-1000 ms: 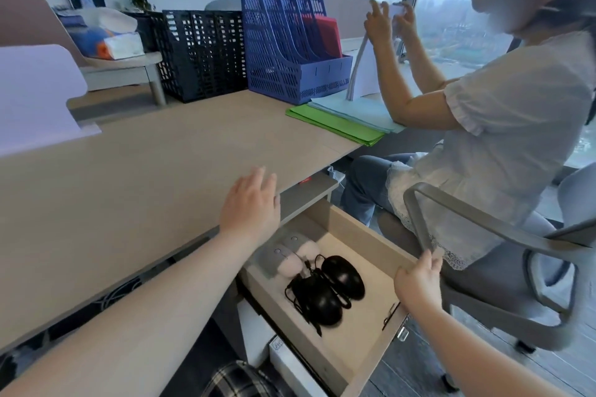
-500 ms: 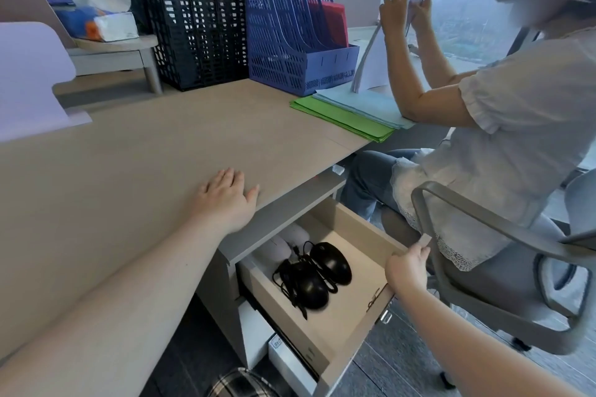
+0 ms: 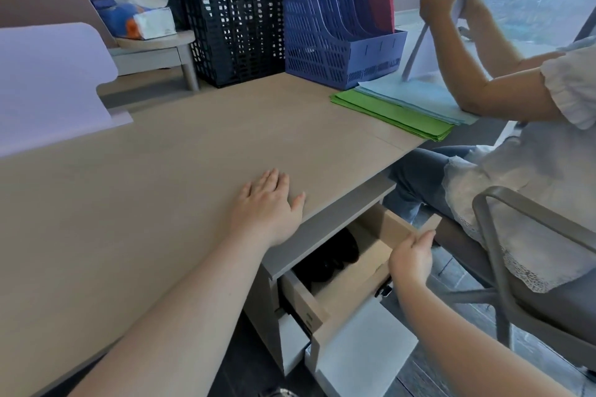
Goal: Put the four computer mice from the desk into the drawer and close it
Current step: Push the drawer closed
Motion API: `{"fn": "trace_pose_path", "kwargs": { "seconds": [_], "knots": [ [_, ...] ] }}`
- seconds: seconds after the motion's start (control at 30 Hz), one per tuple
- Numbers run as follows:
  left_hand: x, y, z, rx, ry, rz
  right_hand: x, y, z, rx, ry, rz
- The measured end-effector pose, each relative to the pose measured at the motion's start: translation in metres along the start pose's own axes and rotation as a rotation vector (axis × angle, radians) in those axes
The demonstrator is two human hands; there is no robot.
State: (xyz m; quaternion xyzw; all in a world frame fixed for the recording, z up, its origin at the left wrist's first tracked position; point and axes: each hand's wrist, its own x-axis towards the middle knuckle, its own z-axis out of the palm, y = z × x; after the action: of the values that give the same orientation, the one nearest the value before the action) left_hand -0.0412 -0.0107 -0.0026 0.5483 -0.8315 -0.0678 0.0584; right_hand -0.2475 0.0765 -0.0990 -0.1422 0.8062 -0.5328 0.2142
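The wooden drawer [image 3: 371, 271] under the desk edge stands partly open, most of it slid under the desktop. Inside, two black mice [image 3: 329, 259] show in the shadow; any others are hidden under the desk. My right hand [image 3: 411, 259] rests on the drawer's front edge, fingers curled over its top. My left hand [image 3: 269, 206] lies flat, fingers spread, on the wooden desk [image 3: 145, 203] just above the drawer, holding nothing.
A blue file rack [image 3: 338, 22] and a black mesh rack [image 3: 235, 29] stand at the desk's back. Green and blue folders [image 3: 393, 109] lie at right. A person sits on a grey chair [image 3: 516, 267] right beside the drawer. A white lower drawer front [image 3: 364, 351] is below.
The drawer has slid inward under the desk, hiding the pale mice and part of the black ones. My right hand moved in with its front. My left hand settled flat on the desktop.
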Motion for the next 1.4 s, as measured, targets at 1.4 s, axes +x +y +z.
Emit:
{"fn": "trace_pose_path", "kwargs": {
  "seconds": [1.4],
  "knots": [
    [0.034, 0.002, -0.003, 0.002, -0.031, 0.006, 0.013, -0.017, 0.061, -0.494, -0.426, -0.108]
  ]
}}
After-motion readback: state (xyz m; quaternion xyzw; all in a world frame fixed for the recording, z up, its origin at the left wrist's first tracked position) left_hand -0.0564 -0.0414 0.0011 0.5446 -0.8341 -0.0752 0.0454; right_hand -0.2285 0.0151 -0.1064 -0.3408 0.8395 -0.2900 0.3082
